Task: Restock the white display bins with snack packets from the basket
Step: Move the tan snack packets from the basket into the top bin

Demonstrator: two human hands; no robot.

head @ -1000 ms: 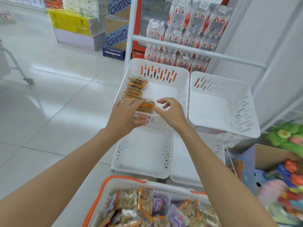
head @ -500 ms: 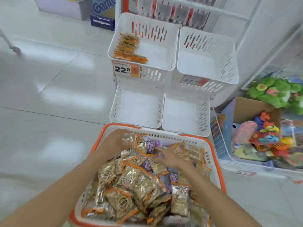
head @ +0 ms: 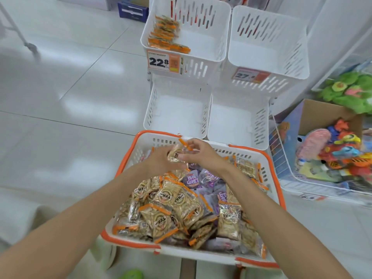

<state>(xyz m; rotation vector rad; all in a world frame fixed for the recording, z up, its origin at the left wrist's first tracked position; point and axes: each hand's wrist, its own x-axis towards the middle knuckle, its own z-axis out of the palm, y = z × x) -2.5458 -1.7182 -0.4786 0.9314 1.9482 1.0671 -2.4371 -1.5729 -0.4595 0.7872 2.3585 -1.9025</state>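
Lifted from the basket (head: 161,140), left hand (head: 159,160) and right hand (head: 202,155) pinch one snack packet (head: 176,152).

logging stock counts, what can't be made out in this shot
Head view only:
- held packets: the left hand and right hand cover them, count unclear.
- right price tag: tilted, blurred past 27.
- basket depth: piled packets hide its floor.
- top left bin: far rim cut by the frame's top edge.
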